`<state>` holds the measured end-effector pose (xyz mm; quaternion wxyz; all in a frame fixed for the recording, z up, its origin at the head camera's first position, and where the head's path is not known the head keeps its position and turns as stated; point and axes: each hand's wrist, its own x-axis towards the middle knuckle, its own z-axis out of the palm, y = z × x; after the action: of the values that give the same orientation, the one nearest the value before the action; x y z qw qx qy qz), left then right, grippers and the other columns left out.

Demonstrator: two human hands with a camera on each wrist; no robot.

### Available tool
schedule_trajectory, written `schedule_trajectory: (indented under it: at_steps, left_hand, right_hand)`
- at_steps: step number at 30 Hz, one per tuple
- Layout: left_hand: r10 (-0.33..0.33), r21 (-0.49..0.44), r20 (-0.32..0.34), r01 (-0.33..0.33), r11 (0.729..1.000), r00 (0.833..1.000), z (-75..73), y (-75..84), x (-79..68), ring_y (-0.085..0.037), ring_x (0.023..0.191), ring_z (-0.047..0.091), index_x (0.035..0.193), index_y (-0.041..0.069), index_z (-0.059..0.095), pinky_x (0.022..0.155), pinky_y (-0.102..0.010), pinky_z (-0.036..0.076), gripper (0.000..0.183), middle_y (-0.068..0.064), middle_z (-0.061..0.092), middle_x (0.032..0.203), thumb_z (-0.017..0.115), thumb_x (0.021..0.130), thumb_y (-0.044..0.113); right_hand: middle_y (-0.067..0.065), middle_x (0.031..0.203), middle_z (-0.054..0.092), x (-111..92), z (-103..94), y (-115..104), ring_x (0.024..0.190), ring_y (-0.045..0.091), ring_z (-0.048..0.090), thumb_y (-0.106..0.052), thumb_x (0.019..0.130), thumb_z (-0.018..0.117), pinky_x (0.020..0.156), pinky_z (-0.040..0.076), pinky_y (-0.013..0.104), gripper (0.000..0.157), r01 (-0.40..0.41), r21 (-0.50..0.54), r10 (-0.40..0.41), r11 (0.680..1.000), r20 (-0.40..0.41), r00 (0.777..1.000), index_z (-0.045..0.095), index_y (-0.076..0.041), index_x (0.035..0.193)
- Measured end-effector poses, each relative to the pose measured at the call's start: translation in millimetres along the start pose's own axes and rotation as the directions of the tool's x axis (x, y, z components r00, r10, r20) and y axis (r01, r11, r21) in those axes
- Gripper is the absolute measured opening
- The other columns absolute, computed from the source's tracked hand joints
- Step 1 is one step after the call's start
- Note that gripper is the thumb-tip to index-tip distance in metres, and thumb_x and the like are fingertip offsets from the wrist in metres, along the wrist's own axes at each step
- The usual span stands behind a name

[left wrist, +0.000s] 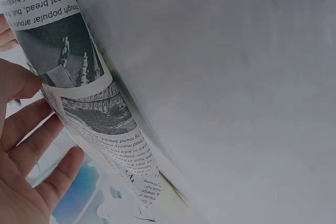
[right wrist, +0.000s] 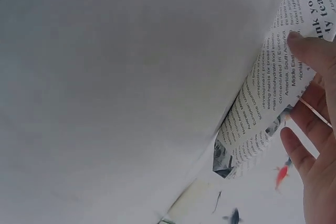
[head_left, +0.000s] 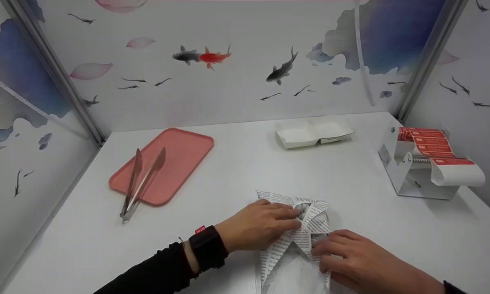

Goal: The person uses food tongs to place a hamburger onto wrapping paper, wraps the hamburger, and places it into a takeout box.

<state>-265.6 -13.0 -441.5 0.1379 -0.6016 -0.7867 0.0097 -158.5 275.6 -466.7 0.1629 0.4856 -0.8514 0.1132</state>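
A sheet of newspaper-print wrapping paper (head_left: 316, 222) lies at the table's front, its printed flaps folded inward over a plain pale inner side. Over its upper left part rests my left hand (head_left: 265, 224), fingers stretched across the fold. My right hand (head_left: 351, 257) touches the right edge with slightly bent fingers. The left wrist view shows the folded printed edge (left wrist: 100, 108) beside spread left fingers (left wrist: 37, 145). In the right wrist view, a right fingertip meets the printed flap (right wrist: 262, 87), while the other fingers (right wrist: 299, 150) stay loose. Whatever lies under the folds is hidden.
Metal tongs (head_left: 141, 183) lie across a pink tray (head_left: 188, 151) at the left. An opened white takeaway box (head_left: 314, 132) sits at the back. On the right stands a label dispenser (head_left: 420, 175) with a roll of red labels (head_left: 430, 143). Printed walls enclose the table.
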Motion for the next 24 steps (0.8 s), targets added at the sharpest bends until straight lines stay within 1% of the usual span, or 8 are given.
schedule_trajectory:
  at_steps: [3,7,13,16,18,19,22,24]
  left_hand:
    - [0.001,0.02,0.016,-0.001,1.0,1.0,-0.7,0.3,0.8,-0.012,0.144,0.059,0.144,0.029,0.065,0.103,-0.034,0.057,0.034,0.006,0.059,0.159,0.058,0.111,0.025]
    - [0.021,0.038,0.035,-0.022,0.999,0.999,-0.1,0.5,1.9,-0.012,0.149,0.055,0.146,0.027,0.065,0.105,-0.034,0.056,0.039,0.006,0.058,0.16,0.064,0.107,0.024]
    - [0.041,-0.022,0.046,-0.04,0.999,0.998,-0.6,-3.6,3.6,-0.01,0.15,0.053,0.145,0.026,0.066,0.109,-0.037,0.054,0.043,0.007,0.059,0.159,0.07,0.103,0.018]
    - [0.051,-0.041,0.043,-0.049,0.998,0.998,0.0,-6.3,5.4,-0.009,0.149,0.053,0.143,0.028,0.067,0.109,-0.038,0.052,0.042,0.008,0.06,0.158,0.069,0.103,0.017]
    - [0.059,-0.039,0.039,-0.058,0.998,0.997,1.3,-7.4,6.4,-0.009,0.149,0.054,0.143,0.028,0.067,0.109,-0.037,0.052,0.043,0.008,0.061,0.157,0.07,0.102,0.017]
    - [0.063,-0.035,0.034,-0.062,0.997,0.997,2.1,-7.7,6.7,-0.009,0.148,0.054,0.143,0.028,0.067,0.108,-0.037,0.052,0.044,0.007,0.061,0.157,0.071,0.101,0.016]
    - [0.067,-0.034,0.024,-0.066,0.997,0.997,2.6,-8.4,6.7,-0.009,0.147,0.055,0.142,0.028,0.068,0.107,-0.037,0.052,0.045,0.008,0.061,0.156,0.072,0.099,0.015]
    - [0.069,-0.025,0.017,-0.068,0.997,0.997,2.7,-8.8,6.6,-0.009,0.145,0.056,0.14,0.029,0.068,0.105,-0.036,0.052,0.044,0.009,0.062,0.154,0.071,0.098,0.014]
  right_hand:
    - [-0.012,0.126,0.074,-1,-1.6,2,0.112,0.014,0.071,-0.013,0.086,0.089,0.096,0.063,0.036,0.04,-0.047,0.083,0.049,0.995,-0.027,0.998,0.069,-0.03,0.115]
    - [-0.014,0.118,0.076,3,-0.7,5,0.107,0.011,0.074,-0.002,0.086,0.086,0.103,0.055,0.018,0.044,-0.107,0.2,0.126,0.974,-0.083,0.989,0.067,-0.027,0.117]
    - [-0.012,0.111,0.078,11,3.5,12,0.1,0.004,0.076,-0.006,0.1,0.074,0.084,0.06,0.018,0.022,-0.244,0.439,0.311,0.865,-0.088,0.946,0.066,-0.022,0.114]
    - [-0.008,0.109,0.08,12,4.5,18,0.098,0.002,0.074,-0.005,0.102,0.071,0.08,0.057,0.015,0.019,-0.234,0.49,0.328,0.84,-0.114,0.938,0.07,-0.018,0.116]
    - [-0.006,0.114,0.08,12,3.1,21,0.101,0.002,0.073,-0.002,0.098,0.075,0.084,0.055,0.013,0.027,-0.207,0.468,0.297,0.859,-0.126,0.947,0.071,-0.019,0.119]
    - [-0.005,0.118,0.078,11,1.7,22,0.104,0.004,0.072,-0.001,0.095,0.078,0.088,0.054,0.014,0.03,-0.187,0.432,0.268,0.882,-0.135,0.954,0.072,-0.021,0.117]
    - [-0.004,0.135,0.072,13,-3.0,23,0.121,0.012,0.067,-0.006,0.08,0.09,0.106,0.045,0.015,0.04,-0.124,0.257,0.167,0.958,-0.151,0.974,0.069,-0.031,0.103]
    - [-0.001,0.15,0.063,16,-4.6,21,0.136,0.02,0.061,-0.016,0.069,0.097,0.123,0.032,0.019,0.046,-0.086,0.124,0.103,0.989,-0.138,0.985,0.065,-0.034,0.096]
